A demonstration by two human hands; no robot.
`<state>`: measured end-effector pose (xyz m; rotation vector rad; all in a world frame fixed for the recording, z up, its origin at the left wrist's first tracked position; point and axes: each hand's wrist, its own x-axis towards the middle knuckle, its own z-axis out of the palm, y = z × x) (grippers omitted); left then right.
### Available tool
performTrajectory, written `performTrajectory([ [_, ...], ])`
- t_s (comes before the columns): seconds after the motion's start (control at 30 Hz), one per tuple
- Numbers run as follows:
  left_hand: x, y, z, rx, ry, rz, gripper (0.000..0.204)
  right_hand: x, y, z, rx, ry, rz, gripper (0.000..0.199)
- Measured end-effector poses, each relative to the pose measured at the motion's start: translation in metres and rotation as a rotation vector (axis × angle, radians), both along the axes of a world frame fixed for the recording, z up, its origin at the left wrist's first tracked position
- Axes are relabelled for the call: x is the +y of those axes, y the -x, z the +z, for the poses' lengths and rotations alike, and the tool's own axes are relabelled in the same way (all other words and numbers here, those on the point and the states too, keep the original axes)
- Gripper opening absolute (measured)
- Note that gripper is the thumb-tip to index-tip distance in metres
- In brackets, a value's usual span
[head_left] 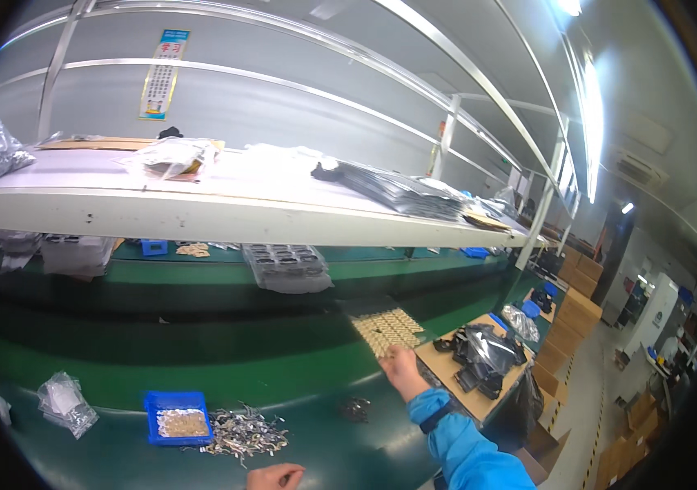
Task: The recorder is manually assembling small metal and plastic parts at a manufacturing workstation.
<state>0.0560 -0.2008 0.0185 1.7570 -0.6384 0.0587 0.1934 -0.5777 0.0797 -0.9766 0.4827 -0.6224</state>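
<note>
My right hand (401, 371), reaching out in a blue sleeve, has its fingers closed at the near edge of a sheet of small tan parts in rows (389, 330). The sheet lies on the green work surface beyond it. At the lower edge, my left hand (276, 477) shows curled fingers; whatever they may hold is hidden. Just beyond it spreads a loose pile of small metal and dark pieces (248, 433). Touching that pile on its left is a blue tray (176, 400) with small pale and tan pieces inside. A small dark heap (356, 409) lies between my hands.
A wooden board (443, 359) with black parts and plastic bags sits to the right. Clear bags (68, 406) lie at left. A white-edged shelf (242, 221) runs across above the bench, with trays of dark parts (287, 266) beneath. Cardboard boxes (570, 314) stand at right.
</note>
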Motion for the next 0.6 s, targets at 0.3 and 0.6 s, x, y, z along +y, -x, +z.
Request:
performTrajectory([
  [0.3,0.004,-0.003,-0.012,-0.024,-0.195,-0.022,0.015,-0.083,-0.112,-0.011,-0.023,0.009,-0.084,0.041],
  [0.6,0.002,-0.004,-0.027,0.052,-0.305,-0.043,0.017,-0.103,-0.175,-0.027,-0.118,-0.05,-0.111,0.03],
])
